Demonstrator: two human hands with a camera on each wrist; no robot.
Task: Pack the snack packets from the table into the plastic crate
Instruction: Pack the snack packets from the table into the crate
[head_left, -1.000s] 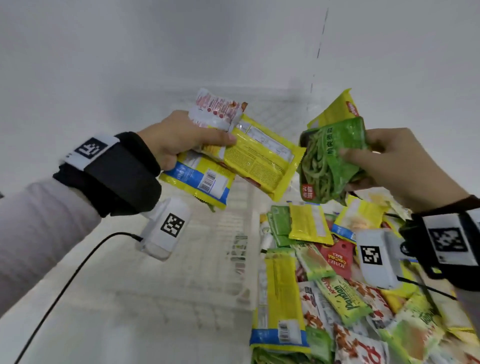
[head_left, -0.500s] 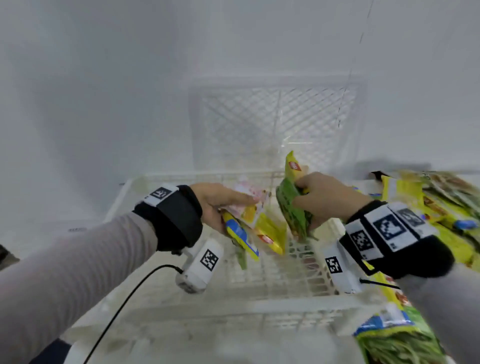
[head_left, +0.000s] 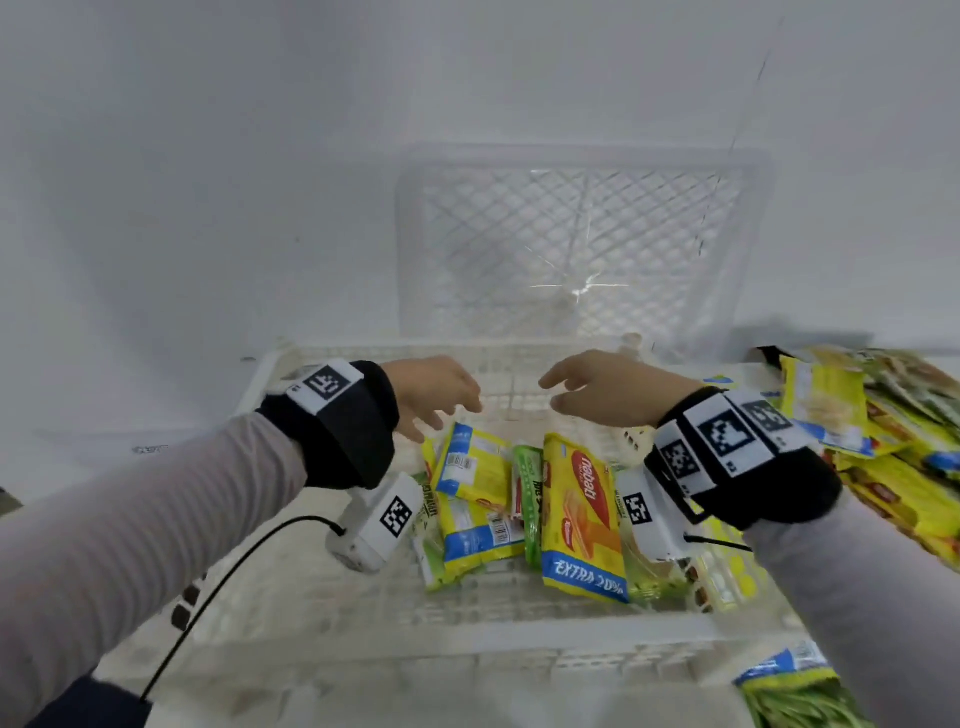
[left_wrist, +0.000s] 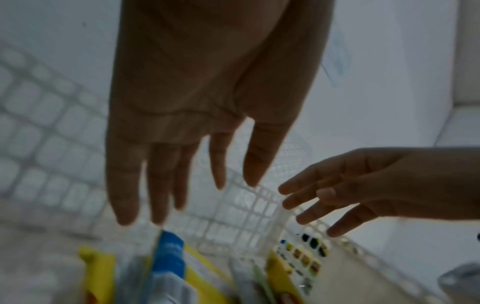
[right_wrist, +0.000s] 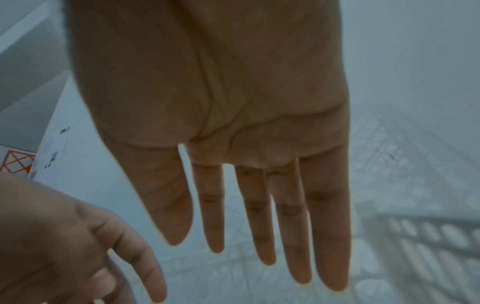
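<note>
A white plastic crate (head_left: 467, 636) stands in front of me. Several snack packets lie on its floor, among them a yellow biscuit packet (head_left: 582, 519), a yellow and blue packet (head_left: 470, 467) and a green one (head_left: 531, 499). Both hands hover over the crate with straight, spread fingers and hold nothing: my left hand (head_left: 431, 395) at centre left, my right hand (head_left: 597, 387) at centre right. The left wrist view shows my left hand (left_wrist: 187, 164) above the packets (left_wrist: 168, 265) with the right hand (left_wrist: 337, 197) beside it. The right wrist view has the right hand (right_wrist: 246, 205) empty over the crate's lattice.
A heap of yellow and green snack packets (head_left: 883, 441) lies on the table right of the crate. One more green packet (head_left: 795, 691) sits at the lower right. A second white lattice crate (head_left: 571, 244) stands upright against the wall behind.
Both hands have let go of their packets, which now lie in the crate. The fingers have spread open over it. The head view has swung from the pile to the crate.
</note>
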